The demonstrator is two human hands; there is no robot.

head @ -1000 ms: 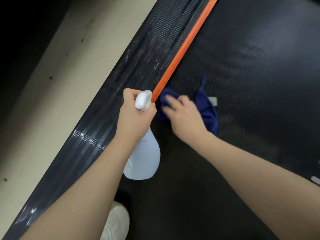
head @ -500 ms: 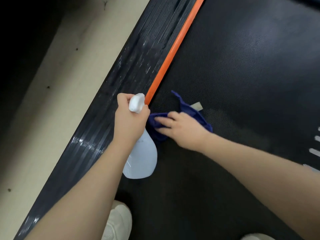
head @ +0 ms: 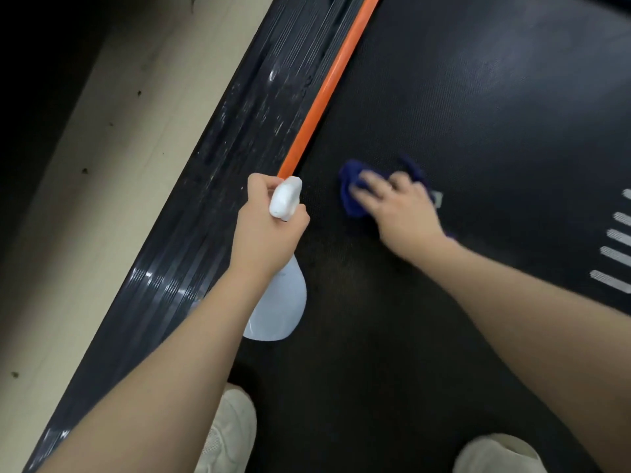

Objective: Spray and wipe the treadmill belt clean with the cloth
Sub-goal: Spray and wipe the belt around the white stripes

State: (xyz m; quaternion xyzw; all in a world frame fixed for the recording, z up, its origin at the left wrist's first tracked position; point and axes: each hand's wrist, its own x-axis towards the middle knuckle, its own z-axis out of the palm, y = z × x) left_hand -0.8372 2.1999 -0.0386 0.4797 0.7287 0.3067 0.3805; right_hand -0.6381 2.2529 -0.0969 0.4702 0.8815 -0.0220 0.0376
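Note:
The black treadmill belt [head: 478,114] fills the right and middle of the head view. My left hand [head: 266,233] grips the neck of a white spray bottle [head: 280,302], held above the belt's left edge with its nozzle pointing away. My right hand [head: 399,209] presses a dark blue cloth [head: 351,189] flat on the belt, fingers spread over it and blurred by motion. The cloth shows mostly at the left of the fingers, with a small bit behind the knuckles.
An orange strip [head: 324,87] borders the belt on the left, beside a ribbed black side rail [head: 239,131] with wet streaks. Beige floor [head: 102,199] lies left of the rail. White stripes [head: 614,254] mark the belt at right. My two pale shoes [head: 228,435] stand on the belt.
My right hand has slid the cloth to the right, away from the orange strip and the bottle. My left hand keeps its hold on the bottle in about the same place.

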